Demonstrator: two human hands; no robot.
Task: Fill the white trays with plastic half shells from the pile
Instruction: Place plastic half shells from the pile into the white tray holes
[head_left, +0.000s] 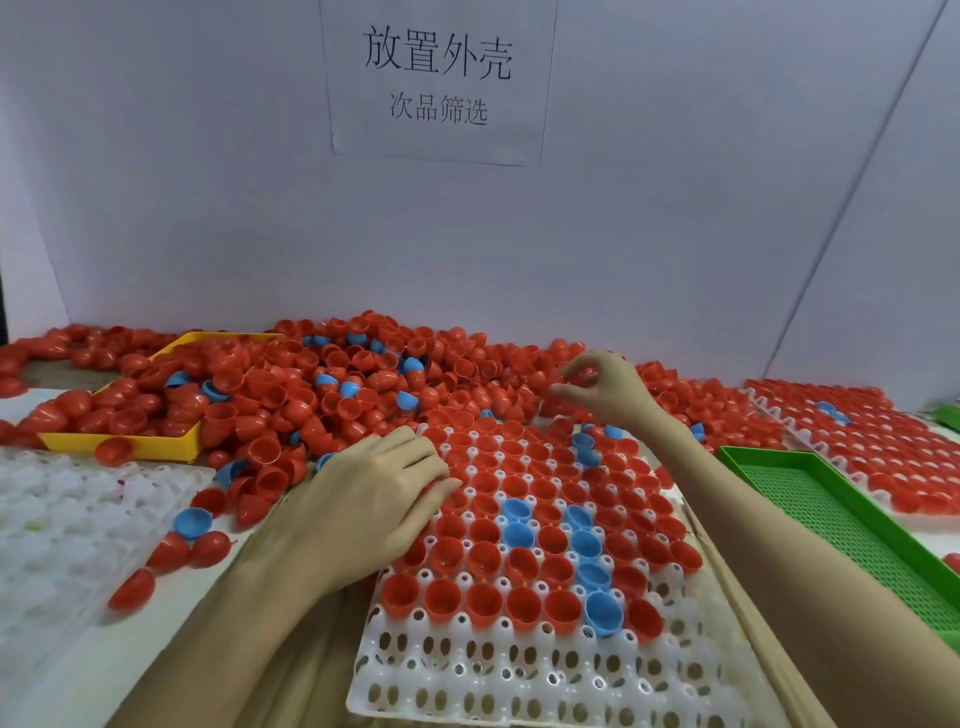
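Two hands: your left hand (374, 488) rests flat on the tray's (467, 670) left edge; your right hand (605, 387) hovers over the pile (322, 384), fingers loosely curled, empty.

Central white tray (519, 670), mostly filled with red and blue half shells; left hand (363, 504) rests on its left edge, right hand (602, 387) raised over the pile (322, 395) behind it.

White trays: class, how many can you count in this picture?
3: the centre tray between the hands, a bare tray at left, a full tray far right. Others may be hidden.
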